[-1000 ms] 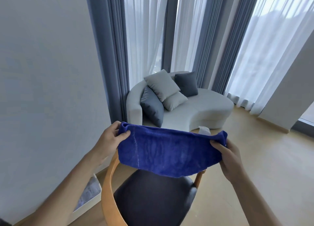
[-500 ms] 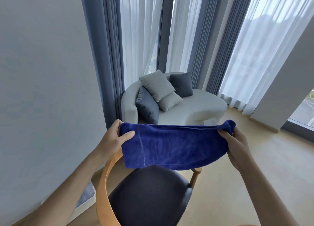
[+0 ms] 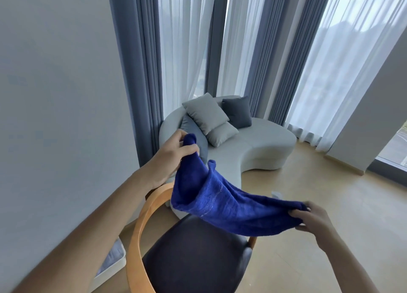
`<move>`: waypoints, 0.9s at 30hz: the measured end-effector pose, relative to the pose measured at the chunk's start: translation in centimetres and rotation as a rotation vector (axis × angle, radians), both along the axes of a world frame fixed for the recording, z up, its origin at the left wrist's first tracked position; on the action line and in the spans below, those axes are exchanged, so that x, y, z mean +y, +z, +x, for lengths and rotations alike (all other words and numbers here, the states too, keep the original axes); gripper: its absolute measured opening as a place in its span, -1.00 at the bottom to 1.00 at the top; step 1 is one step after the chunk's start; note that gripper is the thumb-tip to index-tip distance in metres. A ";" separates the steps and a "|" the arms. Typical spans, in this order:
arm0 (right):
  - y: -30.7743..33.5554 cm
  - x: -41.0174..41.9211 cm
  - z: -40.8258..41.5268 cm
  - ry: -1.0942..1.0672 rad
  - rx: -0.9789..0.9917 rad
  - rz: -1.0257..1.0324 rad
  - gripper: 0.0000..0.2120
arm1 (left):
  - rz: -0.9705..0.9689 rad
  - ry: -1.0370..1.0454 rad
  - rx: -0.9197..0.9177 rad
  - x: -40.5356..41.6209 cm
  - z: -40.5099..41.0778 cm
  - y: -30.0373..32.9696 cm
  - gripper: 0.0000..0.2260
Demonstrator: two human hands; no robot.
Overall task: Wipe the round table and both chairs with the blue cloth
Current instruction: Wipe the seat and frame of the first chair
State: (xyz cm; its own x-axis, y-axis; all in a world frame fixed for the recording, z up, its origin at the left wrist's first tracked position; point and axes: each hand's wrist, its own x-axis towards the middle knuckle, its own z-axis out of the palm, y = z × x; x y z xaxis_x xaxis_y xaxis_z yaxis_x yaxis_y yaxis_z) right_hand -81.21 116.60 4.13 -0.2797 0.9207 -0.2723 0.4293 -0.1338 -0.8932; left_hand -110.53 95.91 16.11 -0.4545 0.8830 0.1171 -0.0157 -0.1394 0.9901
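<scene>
Above the chair [image 3: 193, 255], both hands' fingers pinch the blue cloth [image 3: 224, 202] (opposite ends); cloth hangs clear.

A second ago you held the blue cloth [image 3: 224, 202] stretched level between both hands. Now your left hand [image 3: 176, 154] has lifted its end up and farther away, while your right hand [image 3: 312, 217] has dropped lower and to the right, so the cloth slopes down from left to right. It sags over the chair [image 3: 193, 259] seat, and your view has turned left.
</scene>
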 end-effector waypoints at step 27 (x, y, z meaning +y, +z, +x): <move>3.5 -3.4 -9.6 0.641 -0.287 0.643 -0.84 | -0.117 0.616 0.518 1.0 -5.8 0.8 -0.90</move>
State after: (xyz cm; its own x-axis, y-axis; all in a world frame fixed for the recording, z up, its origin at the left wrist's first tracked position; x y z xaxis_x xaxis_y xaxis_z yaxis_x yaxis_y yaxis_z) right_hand -90.84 113.19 7.64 -0.7846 0.6125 0.0960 0.4647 0.6836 -0.5628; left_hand -116.30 96.96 16.90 -0.7764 0.5117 0.3679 0.4940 0.1315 0.8595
